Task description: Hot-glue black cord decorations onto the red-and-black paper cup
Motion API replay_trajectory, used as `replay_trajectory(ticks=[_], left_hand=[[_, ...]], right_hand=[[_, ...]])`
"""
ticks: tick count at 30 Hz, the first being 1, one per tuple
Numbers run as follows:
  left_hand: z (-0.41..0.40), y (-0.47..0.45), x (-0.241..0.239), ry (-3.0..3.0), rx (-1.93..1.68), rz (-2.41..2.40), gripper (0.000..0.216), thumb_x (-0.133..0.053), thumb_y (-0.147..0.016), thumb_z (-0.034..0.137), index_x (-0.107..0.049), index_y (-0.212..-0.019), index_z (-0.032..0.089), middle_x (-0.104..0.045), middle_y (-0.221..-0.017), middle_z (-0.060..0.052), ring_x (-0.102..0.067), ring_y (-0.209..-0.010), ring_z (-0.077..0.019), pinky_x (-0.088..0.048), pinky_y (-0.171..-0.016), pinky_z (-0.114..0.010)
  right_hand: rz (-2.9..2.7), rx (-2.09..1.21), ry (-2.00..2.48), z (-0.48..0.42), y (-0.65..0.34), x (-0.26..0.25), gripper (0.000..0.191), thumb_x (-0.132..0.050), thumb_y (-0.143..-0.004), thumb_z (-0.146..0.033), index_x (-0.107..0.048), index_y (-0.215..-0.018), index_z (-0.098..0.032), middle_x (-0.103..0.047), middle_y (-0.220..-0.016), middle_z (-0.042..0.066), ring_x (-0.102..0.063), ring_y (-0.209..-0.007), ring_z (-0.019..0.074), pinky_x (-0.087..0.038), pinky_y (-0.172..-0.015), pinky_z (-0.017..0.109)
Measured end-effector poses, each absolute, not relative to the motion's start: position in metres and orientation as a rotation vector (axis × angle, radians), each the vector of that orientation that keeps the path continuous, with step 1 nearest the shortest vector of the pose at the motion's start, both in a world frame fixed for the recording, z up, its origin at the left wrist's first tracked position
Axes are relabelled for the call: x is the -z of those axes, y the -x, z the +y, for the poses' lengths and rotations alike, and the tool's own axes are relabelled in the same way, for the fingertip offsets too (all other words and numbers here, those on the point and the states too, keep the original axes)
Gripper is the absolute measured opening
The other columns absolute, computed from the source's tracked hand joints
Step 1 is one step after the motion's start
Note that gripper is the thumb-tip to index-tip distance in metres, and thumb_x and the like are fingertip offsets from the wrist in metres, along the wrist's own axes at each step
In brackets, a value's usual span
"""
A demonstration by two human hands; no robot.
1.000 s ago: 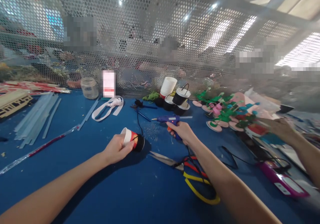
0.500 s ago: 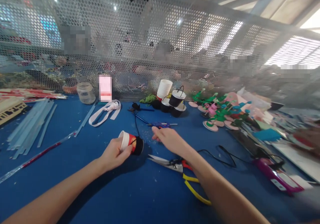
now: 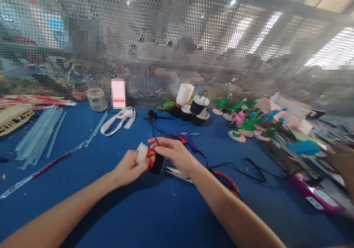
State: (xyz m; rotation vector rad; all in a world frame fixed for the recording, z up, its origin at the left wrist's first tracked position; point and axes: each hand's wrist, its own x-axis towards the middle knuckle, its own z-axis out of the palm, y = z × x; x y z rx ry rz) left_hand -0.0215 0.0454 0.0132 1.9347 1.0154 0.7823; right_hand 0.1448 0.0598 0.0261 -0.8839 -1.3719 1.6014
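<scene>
My left hand is wrapped round a paper cup, which lies tilted on its side above the blue table. The cup has a white rim, a red printed band and a black covering round its base. A thin black cord runs from the cup back to a small black ball of yarn. With thumb and fingers closed, my right hand pinches that cord close against the cup. Scissors lie beneath my right wrist, their handles partly hidden. Just beyond my right hand rests a blue glue gun.
Black-wrapped cups with cord handles stand by a white cup stack. Glue sticks, white ribbon and a jar lie left. Green and pink crafts, a purple power strip and another person's hand are right.
My right hand has moved left from beside the glue gun to the cup and taken hold of the black cord. My left hand still holds the cup. Another person's hand has appeared at right.
</scene>
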Motion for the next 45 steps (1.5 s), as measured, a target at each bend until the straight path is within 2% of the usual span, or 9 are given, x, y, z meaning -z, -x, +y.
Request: replay_trajectory(ticks=[4,9,20,29,38,45], left_hand=[[0.045,0.019,-0.014,-1.77,-0.714,1.016,0.026,-0.04,-0.07,0.027,-0.038,-0.047,0.015,-0.031,-0.044,0.006,-0.026,-0.042,-0.0041,-0.021,-0.04,-0.018],[0.045,0.016,-0.017,-1.516,-0.701,1.022,0.027,-0.045,-0.068,0.035,-0.043,-0.052,0.014,-0.036,-0.046,0.006,-0.029,-0.043,-0.0045,-0.025,-0.042,-0.018],[0.046,0.014,-0.019,-1.365,-0.641,1.076,0.028,-0.047,-0.065,0.039,-0.042,-0.052,0.014,-0.036,-0.046,0.006,-0.029,-0.043,-0.0043,-0.024,-0.044,-0.018],[0.044,0.012,-0.02,-1.332,-0.642,1.099,0.03,-0.049,-0.064,0.041,-0.043,-0.053,0.014,-0.037,-0.045,0.006,-0.031,-0.043,-0.0045,-0.025,-0.044,-0.018],[0.038,0.011,-0.022,-1.307,-0.684,1.039,0.032,-0.052,-0.063,0.043,-0.047,-0.056,0.013,-0.041,-0.048,0.004,-0.036,-0.045,-0.0058,-0.034,-0.047,-0.019],[0.036,0.014,-0.02,-1.474,-0.703,0.982,0.032,-0.048,-0.067,0.04,-0.039,-0.05,0.015,-0.032,-0.046,0.006,-0.026,-0.043,-0.004,-0.023,-0.04,-0.017]], right_hand=[[-1.517,-1.453,0.865,0.057,-0.145,-0.027,0.011,-0.061,-0.066,-0.027,-0.061,-0.064,-0.015,-0.059,-0.094,0.003,-0.054,-0.087,0.0128,-0.04,-0.079,0.027],[-1.445,-1.345,0.958,0.058,-0.145,-0.03,0.012,-0.061,-0.065,-0.029,-0.061,-0.066,-0.017,-0.061,-0.069,-0.002,-0.055,-0.067,0.0101,-0.043,-0.07,0.026],[-1.496,-1.019,1.089,0.058,-0.151,-0.033,0.016,-0.06,-0.067,-0.032,-0.063,-0.068,-0.017,-0.064,-0.067,0.001,-0.055,-0.062,0.0115,-0.044,-0.063,0.026],[-1.526,-0.947,1.162,0.061,-0.151,-0.029,0.019,-0.057,-0.068,-0.034,-0.061,-0.066,-0.016,-0.061,-0.063,0.001,-0.051,-0.057,0.0107,-0.041,-0.057,0.024],[-1.565,-0.965,1.205,0.065,-0.152,-0.02,0.021,-0.057,-0.069,-0.035,-0.059,-0.065,-0.015,-0.058,-0.061,0.001,-0.048,-0.054,0.0102,-0.039,-0.054,0.023],[-1.606,-0.975,1.212,0.063,-0.148,-0.021,0.017,-0.056,-0.07,-0.03,-0.057,-0.061,-0.015,-0.056,-0.057,-0.002,-0.048,-0.052,0.0092,-0.037,-0.052,0.021]])
